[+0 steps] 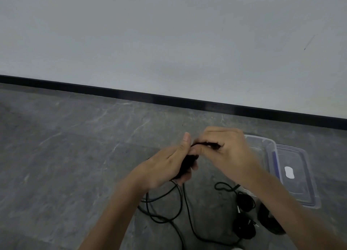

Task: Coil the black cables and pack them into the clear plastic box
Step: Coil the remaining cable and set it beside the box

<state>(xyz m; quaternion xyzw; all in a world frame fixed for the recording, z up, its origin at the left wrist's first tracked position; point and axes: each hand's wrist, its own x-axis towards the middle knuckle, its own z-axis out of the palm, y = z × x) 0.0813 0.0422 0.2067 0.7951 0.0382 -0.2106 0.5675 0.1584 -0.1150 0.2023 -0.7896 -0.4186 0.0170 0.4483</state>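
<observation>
Black cable (187,163), thin and partly gathered into a bundle, sits in the left hand (165,167), whose fingers I see curled round it above the grey stone-patterned floor (65,155). The right hand (225,152) pinches a stretch of the same cable between thumb and fingers, just right of the left thumb, with the two hands close together. Loose loops of the cable hang from under the left hand and trail over the floor towards the near edge. The clear rectangular plastic box (270,152) stands on the floor just beyond the right hand, its flat clear lid (304,189) lying beside it on the right. Several small coiled black bundles (244,202) lie on the floor near the box, partly under the right forearm. I cannot tell whether the box holds anything.
</observation>
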